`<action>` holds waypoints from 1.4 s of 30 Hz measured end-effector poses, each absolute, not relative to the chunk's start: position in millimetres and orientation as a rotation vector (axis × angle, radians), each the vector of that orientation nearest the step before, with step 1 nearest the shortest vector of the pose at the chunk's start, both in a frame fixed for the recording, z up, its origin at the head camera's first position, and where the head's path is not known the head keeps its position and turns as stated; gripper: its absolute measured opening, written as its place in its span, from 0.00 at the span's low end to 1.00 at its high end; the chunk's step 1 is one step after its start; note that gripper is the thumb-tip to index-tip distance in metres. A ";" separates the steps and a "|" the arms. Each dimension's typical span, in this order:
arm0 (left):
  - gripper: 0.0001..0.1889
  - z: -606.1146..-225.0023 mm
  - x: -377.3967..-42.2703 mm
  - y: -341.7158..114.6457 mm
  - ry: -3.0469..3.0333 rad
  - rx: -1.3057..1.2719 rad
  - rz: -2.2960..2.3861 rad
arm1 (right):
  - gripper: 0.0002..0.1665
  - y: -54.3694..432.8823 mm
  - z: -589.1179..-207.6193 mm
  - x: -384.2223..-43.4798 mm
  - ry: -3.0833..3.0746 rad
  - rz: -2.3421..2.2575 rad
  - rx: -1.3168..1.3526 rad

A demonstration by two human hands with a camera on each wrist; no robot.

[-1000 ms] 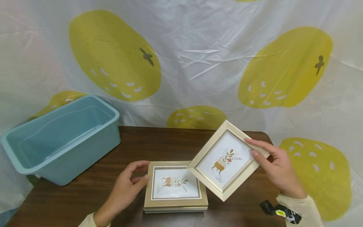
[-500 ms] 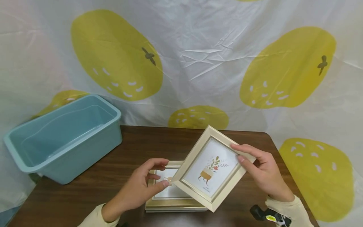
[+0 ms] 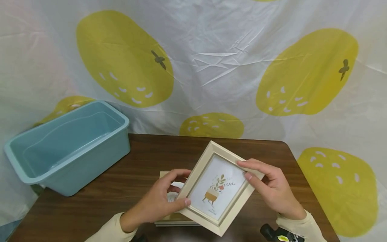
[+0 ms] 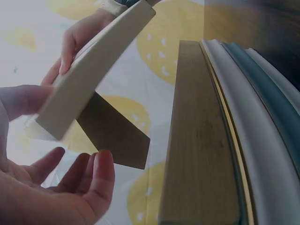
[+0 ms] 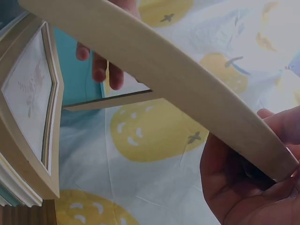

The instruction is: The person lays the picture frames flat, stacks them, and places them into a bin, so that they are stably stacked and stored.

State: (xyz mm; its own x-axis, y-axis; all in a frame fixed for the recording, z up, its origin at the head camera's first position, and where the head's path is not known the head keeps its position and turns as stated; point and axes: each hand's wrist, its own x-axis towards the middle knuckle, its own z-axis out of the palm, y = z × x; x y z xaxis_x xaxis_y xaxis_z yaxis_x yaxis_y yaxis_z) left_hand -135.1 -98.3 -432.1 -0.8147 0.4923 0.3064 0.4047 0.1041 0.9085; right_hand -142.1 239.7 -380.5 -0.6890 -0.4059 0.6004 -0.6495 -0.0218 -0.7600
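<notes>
My right hand (image 3: 273, 190) grips the right corner of a cream picture frame (image 3: 193, 174), thumb on its front. The frame is tilted and shows a print of a plant in a legged pot; its brown easel stand (image 4: 117, 131) sticks out behind. At the frame's lower left edge is my left hand (image 3: 161, 198), thumb over the front. In the left wrist view its loosely bent fingers (image 4: 101, 173) lie behind the frame, apart from its back. Below, partly hidden, is a stack of picture frames (image 5: 28, 93), the top one with a beige border and a similar print.
A light blue plastic bin (image 3: 90, 161) stands at the left on the dark brown wooden table (image 3: 145, 158). Behind the table hangs a white cloth (image 3: 208, 84) printed with large yellow fruit. A black wrist strap device (image 3: 279, 233) sits on the right sleeve.
My right hand has brought the cream picture frame left and down over the stack. My left hand has come off the stack's left side, moving right to the held frame's edge.
</notes>
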 end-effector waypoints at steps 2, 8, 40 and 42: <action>0.36 -432.4 -136.7 -99.2 2.244 0.955 1.840 | 0.29 240.1 -381.1 -141.3 -2.059 1.792 1.105; 0.41 -430.0 -140.2 -102.2 2.173 1.038 1.831 | 0.28 239.8 -386.3 -140.8 -2.054 1.880 1.080; 0.28 -438.0 -121.8 -112.4 2.056 0.867 2.159 | 0.24 216.1 -415.2 -143.3 -1.949 2.152 0.648; 0.27 -438.7 -119.0 -112.7 2.021 0.866 2.195 | 0.25 212.7 -416.9 -142.7 -1.918 2.179 0.632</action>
State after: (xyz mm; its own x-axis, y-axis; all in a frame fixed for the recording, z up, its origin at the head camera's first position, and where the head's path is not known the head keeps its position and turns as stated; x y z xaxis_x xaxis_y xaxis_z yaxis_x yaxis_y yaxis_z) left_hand -119.0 -112.7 -438.7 -0.8442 0.3872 0.3708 0.3376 -0.1533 0.9287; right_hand -142.7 212.7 -416.9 -0.8957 -0.1478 0.4195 -0.3973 -0.1579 -0.9040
